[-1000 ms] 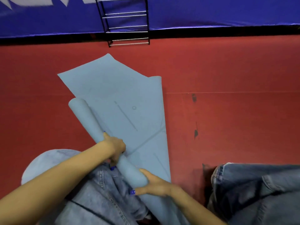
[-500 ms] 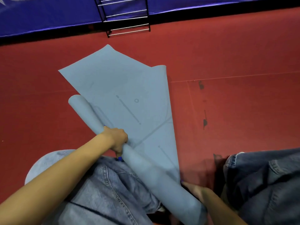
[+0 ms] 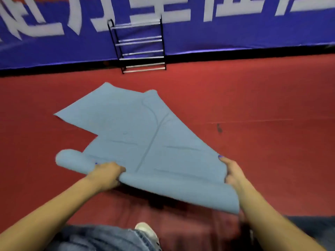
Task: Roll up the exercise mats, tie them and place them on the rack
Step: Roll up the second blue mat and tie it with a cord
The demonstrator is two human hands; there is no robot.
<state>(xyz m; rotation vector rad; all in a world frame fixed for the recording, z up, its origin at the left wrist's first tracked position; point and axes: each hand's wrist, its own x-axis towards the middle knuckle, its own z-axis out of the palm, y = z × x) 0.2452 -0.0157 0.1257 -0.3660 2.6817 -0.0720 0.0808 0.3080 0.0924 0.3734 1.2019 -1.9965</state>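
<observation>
A grey-blue exercise mat lies partly unrolled on the red floor, its far end folded over at an angle. The near end is a roll lifted off the floor and running left to right in front of me. My left hand grips the roll near its left end. My right hand holds the right end, fingers over the top edge. A black metal rack with silver rungs stands against the blue wall banner, straight behind the mat.
Red floor spreads all around the mat. A blue banner with white lettering covers the back wall. My denim-clad knee and a white shoe are at the bottom edge.
The roll has swung from pointing away at a diagonal to lying crosswise in front of me. My right hand moved out to its right end. The view tilted up, showing more of the rack.
</observation>
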